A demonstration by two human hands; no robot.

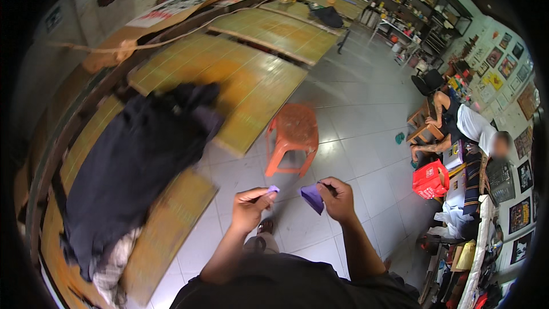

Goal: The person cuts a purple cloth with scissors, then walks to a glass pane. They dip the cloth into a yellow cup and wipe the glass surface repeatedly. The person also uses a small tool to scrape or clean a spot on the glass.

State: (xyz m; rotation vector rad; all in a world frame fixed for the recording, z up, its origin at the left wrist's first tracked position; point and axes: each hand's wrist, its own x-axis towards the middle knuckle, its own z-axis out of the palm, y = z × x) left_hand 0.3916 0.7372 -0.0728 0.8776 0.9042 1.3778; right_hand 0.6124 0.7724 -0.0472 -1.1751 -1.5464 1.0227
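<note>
My left hand (251, 208) pinches a small purple scrap (273, 189) between thumb and fingertips. In my right hand (339, 201) is a larger purple piece (312, 199) of thin material, folded to a pointed shape; whether it is paper or cloth I cannot tell. A gap separates the two pieces, and both hands are held up in front of my body above the tiled floor. Beyond them stands a worn orange plastic stool (296, 124), touched by neither hand.
To the left, dark cloth (128, 176) lies heaped over yellowish board tables (223, 77). On the right a person (467, 124) sits near a red bag (431, 180) and a cluttered bench. Loaded shelves (407, 17) stand at the back. Grey floor tiles (364, 154) lie between.
</note>
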